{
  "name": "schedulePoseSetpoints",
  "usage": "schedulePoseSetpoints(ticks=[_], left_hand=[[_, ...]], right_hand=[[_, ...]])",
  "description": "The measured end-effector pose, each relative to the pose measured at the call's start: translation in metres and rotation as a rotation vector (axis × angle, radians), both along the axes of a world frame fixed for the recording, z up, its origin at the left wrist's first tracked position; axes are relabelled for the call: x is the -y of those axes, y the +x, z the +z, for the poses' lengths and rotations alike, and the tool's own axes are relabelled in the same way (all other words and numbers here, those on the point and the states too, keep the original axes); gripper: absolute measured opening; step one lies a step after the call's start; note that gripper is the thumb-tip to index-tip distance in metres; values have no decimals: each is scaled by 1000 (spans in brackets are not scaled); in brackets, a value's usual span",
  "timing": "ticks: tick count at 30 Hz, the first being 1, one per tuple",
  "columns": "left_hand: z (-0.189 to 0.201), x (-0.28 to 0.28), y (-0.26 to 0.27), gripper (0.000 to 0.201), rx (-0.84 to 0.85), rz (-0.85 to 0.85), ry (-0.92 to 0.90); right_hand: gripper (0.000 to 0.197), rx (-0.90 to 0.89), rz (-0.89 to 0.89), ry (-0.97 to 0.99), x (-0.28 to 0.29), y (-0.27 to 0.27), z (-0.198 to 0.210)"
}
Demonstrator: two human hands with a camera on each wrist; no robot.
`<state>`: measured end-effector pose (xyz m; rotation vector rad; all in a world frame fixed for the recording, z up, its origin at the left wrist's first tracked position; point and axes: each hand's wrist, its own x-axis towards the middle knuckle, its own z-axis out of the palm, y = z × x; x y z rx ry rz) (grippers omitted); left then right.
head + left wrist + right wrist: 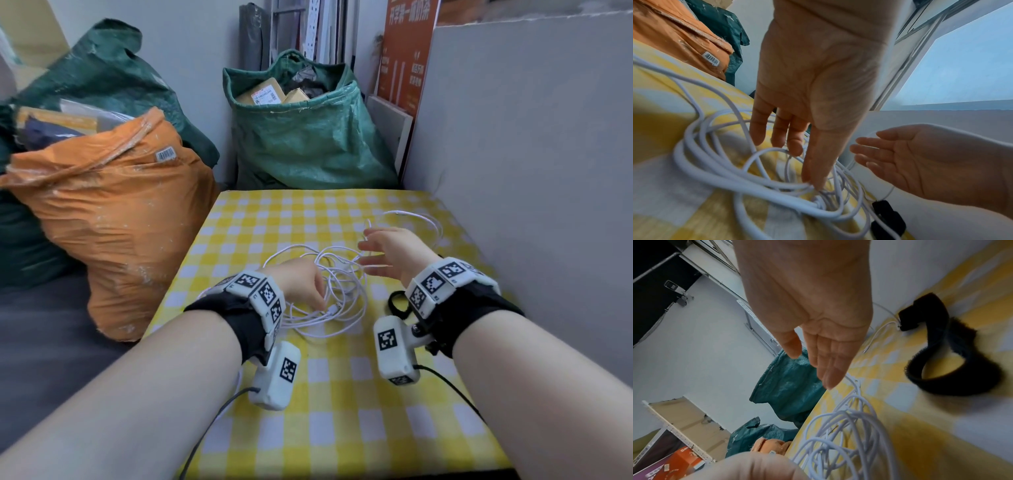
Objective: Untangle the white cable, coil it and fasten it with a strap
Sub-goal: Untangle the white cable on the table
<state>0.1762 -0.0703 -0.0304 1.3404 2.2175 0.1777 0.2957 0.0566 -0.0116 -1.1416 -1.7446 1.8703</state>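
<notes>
Your counter [318,404], covered in a yellow-and-white checked cloth, carries everything you are working on, with a pale board [534,144] standing along its right edge. Off its left side sits an orange sack [113,219], and beyond the far edge a green woven sack [308,144] holds parcels. The white cable [329,294] lies in a loose tangle of overlapping loops at the middle of the counter, with a thinner run [421,219] curving away toward the far right corner. Your left hand [301,284] reaches down into the near left part of the tangle; in the left wrist view its fingers [795,142] hang fairly straight among the loops and the thumb tip touches a bunch of strands, though you cannot tell from these views whether it actually pinches one. Your right hand [394,250] hovers above the far right side of the tangle, fingers straight and slightly spread, holding nothing. The black strap [953,356] lies curled on the cloth just right of the cable, near your right wrist, untouched.
</notes>
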Motion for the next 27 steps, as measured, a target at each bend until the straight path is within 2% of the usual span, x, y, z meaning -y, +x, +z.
schedulePoseSetpoints(ticks=[3, 7, 10, 13, 15, 19, 23, 27], left_hand=[[-2, -1, 0, 23, -24, 25, -11], [0, 3, -5, 13, -5, 99, 11], [-1, 8, -11, 8, 4, 120, 14], [-2, 11, -15, 10, 33, 120, 20], [-1, 12, -16, 4, 43, 139, 40], [1, 12, -18, 15, 89, 180, 77], [-2, 11, -19, 11, 121, 221, 113], [-3, 11, -21, 12, 141, 274, 164]], right_hand=[[34, 67, -24, 133, -3, -2, -5], [46, 191, -90, 409, -10, -3, -11], [51, 312, -19, 563, -12, -4, -12], [37, 317, 11, 538, -14, -8, -17], [25, 283, -2, 518, -14, -10, -20], [25, 381, -14, 587, -16, -15, -27], [27, 530, -17, 587, -19, -15, -35], [12, 527, 15, 553, -24, -19, -43]])
